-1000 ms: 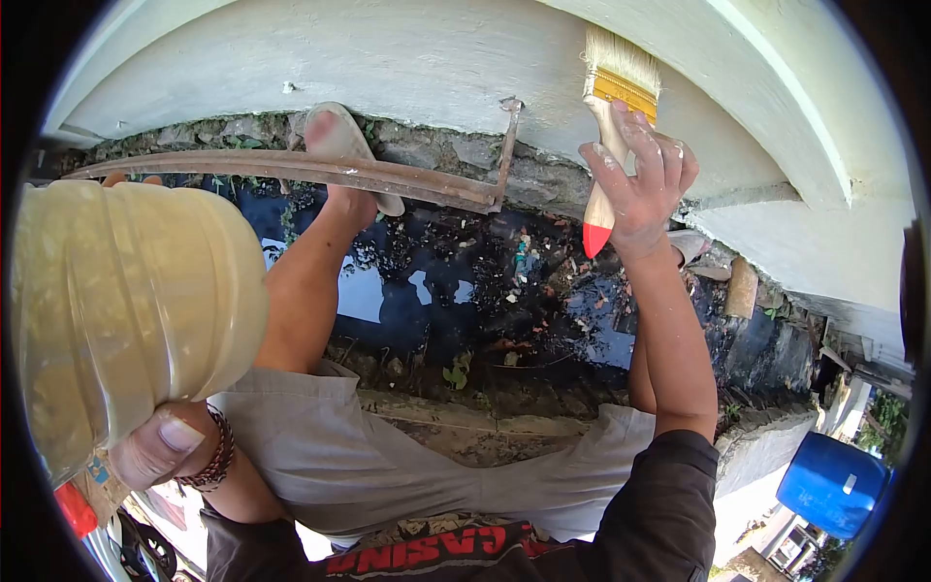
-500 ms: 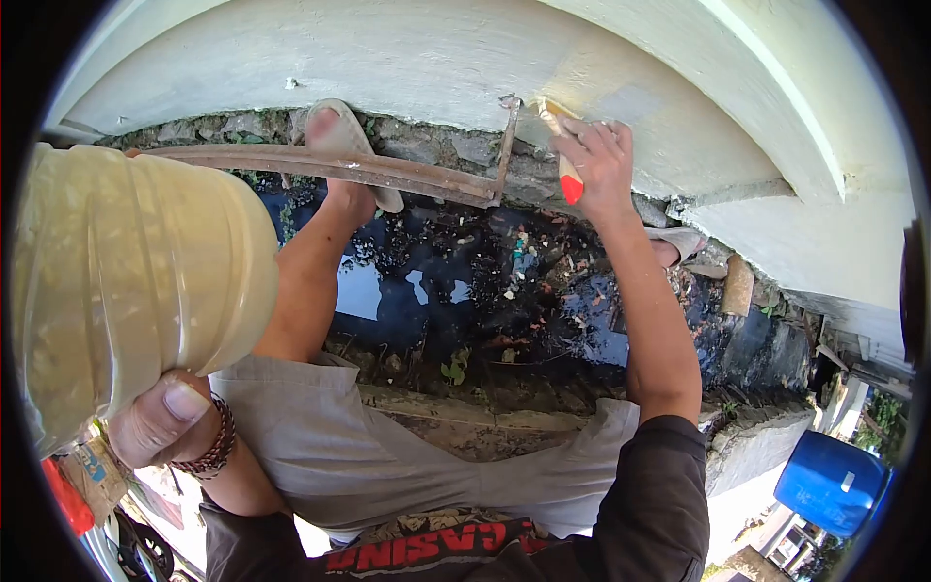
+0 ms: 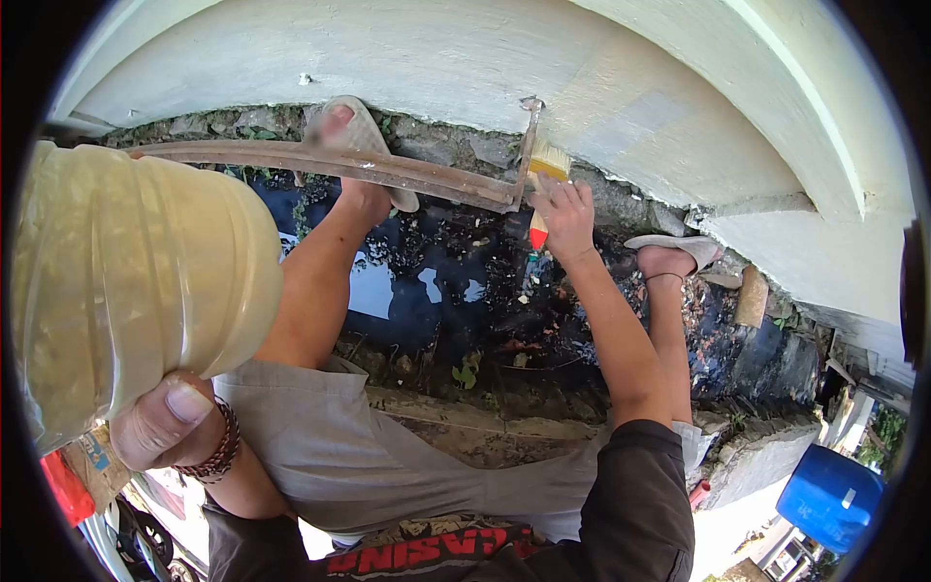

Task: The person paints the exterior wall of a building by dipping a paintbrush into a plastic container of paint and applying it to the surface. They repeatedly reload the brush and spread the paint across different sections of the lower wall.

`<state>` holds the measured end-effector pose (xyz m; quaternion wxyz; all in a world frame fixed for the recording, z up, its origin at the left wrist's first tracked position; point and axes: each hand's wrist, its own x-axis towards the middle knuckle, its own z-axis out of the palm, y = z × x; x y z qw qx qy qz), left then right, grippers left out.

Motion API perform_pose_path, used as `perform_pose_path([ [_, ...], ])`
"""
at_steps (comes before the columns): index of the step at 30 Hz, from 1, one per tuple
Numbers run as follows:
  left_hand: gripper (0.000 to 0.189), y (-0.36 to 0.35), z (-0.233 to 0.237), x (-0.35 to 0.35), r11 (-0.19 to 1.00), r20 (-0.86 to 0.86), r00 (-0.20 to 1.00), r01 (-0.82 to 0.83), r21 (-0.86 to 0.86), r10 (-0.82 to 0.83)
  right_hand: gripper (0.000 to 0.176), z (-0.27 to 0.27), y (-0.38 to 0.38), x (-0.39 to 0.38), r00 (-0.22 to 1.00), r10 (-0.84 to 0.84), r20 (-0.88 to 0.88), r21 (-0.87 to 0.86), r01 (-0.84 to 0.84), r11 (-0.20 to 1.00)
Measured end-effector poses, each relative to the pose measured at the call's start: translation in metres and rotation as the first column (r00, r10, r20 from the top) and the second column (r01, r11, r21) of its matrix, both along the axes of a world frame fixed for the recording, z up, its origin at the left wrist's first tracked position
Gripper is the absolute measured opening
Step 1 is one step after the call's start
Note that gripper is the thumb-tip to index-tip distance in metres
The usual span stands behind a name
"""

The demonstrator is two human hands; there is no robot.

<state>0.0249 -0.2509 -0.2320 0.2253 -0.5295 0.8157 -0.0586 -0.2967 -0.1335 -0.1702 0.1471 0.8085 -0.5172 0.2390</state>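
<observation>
— What hems in the right hand (image 3: pixel 565 209)?
— The rusty bar (image 3: pixel 320 163) comes in from ten o'clock and ends just beside it. The upright rod (image 3: pixel 527 145) stands at eleven, close against the brush (image 3: pixel 548 163). The wall (image 3: pixel 436 58) closes twelve to two.
— Any free room?
— Six round to eight, over the dark water (image 3: pixel 427 281). The right foot (image 3: pixel 669 257) sits at four. The left foot (image 3: pixel 354 131) rests on the bar, and the jug (image 3: pixel 136 281) in the left hand (image 3: pixel 160 422) fills the far nine o'clock side.
</observation>
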Motion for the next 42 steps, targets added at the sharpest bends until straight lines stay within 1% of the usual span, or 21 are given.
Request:
perform_pose_path([
  [3, 0.056, 0.002, 0.008, -0.004, 0.992, 0.008, 0.999, 0.034, 0.120, -0.036, 0.011, 0.038, -0.019, -0.018, 0.983, 0.180, -0.022, 0.099, -0.177, 0.979],
  [6, 0.056, 0.005, 0.020, -0.006, 0.995, 0.015, 0.998, 0.062, 0.081, -0.064, 0.010, 0.088, -0.025, -0.027, 0.998, 0.063, -0.032, 0.083, -0.060, 0.995],
  [8, 0.056, 0.010, 0.021, -0.008, 0.995, 0.067, 0.997, 0.045, -0.088, -0.039, 0.010, 0.102, -0.006, -0.021, 0.995, -0.053, 0.079, -0.220, 0.069, 0.973],
  [11, 0.056, 0.009, 0.022, -0.010, 0.999, 0.036, 0.999, 0.026, -0.034, -0.025, 0.011, 0.092, 0.007, -0.004, 0.991, -0.077, 0.110, -0.407, 0.116, 0.906],
  [13, 0.055, 0.003, 0.009, -0.004, 0.998, -0.001, 0.999, 0.047, 0.031, -0.047, 0.010, 0.067, -0.002, 0.000, 0.986, -0.127, 0.108, -0.365, 0.158, 0.917],
  [15, 0.055, 0.002, -0.008, 0.001, 0.994, -0.043, 0.997, 0.064, 0.089, -0.060, 0.008, 0.031, -0.010, -0.002, 0.991, -0.127, -0.044, -0.147, 0.119, 0.982],
  [16, 0.051, 0.003, -0.013, 0.004, 0.994, -0.074, 0.992, 0.098, -0.049, -0.101, 0.008, 0.020, -0.008, -0.001, 0.991, -0.130, -0.041, -0.158, 0.122, 0.980],
  [17, 0.049, 0.003, -0.018, 0.007, 0.975, -0.100, 0.985, 0.123, -0.185, -0.144, 0.007, 0.008, -0.004, 0.000, 0.998, -0.068, -0.005, -0.037, 0.067, 0.997],
  [18, 0.048, 0.003, -0.018, 0.006, 0.979, -0.104, 0.988, 0.093, -0.180, -0.113, 0.007, 0.009, -0.002, 0.003, 0.999, -0.006, 0.035, 0.087, 0.002, 0.996],
  [21, 0.051, 0.003, -0.020, 0.002, 0.994, -0.140, 0.988, 0.053, -0.095, -0.066, 0.009, 0.029, -0.002, -0.013, 0.998, 0.068, -0.013, 0.152, -0.065, 0.986],
  [25, 0.057, 0.000, -0.015, 0.002, 0.999, -0.178, 0.983, -0.029, 0.028, 0.034, 0.013, 0.137, -0.016, -0.020, 1.000, -0.003, -0.011, -0.134, 0.002, 0.991],
  [27, 0.057, 0.003, 0.000, -0.001, 0.999, 0.026, 0.999, 0.048, -0.010, -0.048, 0.013, 0.176, -0.012, -0.014, 0.999, -0.021, -0.027, -0.239, 0.014, 0.971],
  [28, 0.057, -0.001, -0.019, 0.004, 0.999, 0.023, 0.999, 0.046, -0.010, -0.046, 0.012, 0.190, -0.008, -0.008, 0.999, -0.036, -0.032, -0.338, 0.023, 0.941],
  [30, 0.057, -0.014, -0.072, 0.019, 0.992, -0.546, 0.834, -0.012, 0.126, 0.079, 0.012, 0.196, -0.006, -0.001, 0.998, -0.051, -0.036, -0.432, 0.031, 0.901],
  [31, 0.057, -0.010, -0.052, 0.013, 0.992, -0.548, 0.833, -0.014, 0.126, 0.081, 0.010, 0.191, -0.007, 0.000, 0.997, -0.072, -0.029, -0.465, 0.051, 0.884],
  [33, 0.056, 0.006, 0.007, -0.003, 0.999, -0.030, 0.999, 0.038, 0.010, -0.038, 0.009, 0.166, -0.012, -0.001, 0.996, -0.089, -0.018, -0.493, 0.068, 0.867],
  [37, 0.044, 0.008, 0.002, 0.003, 0.975, -0.142, 0.979, 0.118, -0.190, -0.146, 0.008, 0.068, -0.007, -0.005, 0.996, -0.006, -0.086, -0.071, -0.001, 0.997],
  [38, 0.044, 0.006, -0.008, 0.002, 0.989, -0.321, 0.945, 0.006, -0.150, -0.054, 0.009, 0.053, 0.000, -0.005, 0.996, 0.019, -0.085, 0.027, -0.017, 0.999],
  [39, 0.044, 0.002, -0.013, 0.001, 0.991, -0.485, 0.874, -0.096, -0.093, 0.040, 0.009, 0.062, 0.000, -0.003, 0.996, 0.018, -0.083, 0.026, -0.015, 1.000],
  [40, 0.044, 0.001, -0.010, 0.002, 0.992, -0.475, 0.879, -0.097, -0.078, 0.048, 0.009, 0.076, 0.001, 0.003, 1.000, -0.019, -0.009, -0.132, 0.018, 0.991],
  [42, 0.053, 0.002, 0.007, -0.004, 0.987, 0.034, 0.999, -0.005, 0.161, 0.000, 0.010, 0.102, 0.004, 0.013, 0.989, -0.087, 0.116, -0.347, 0.123, 0.930],
])
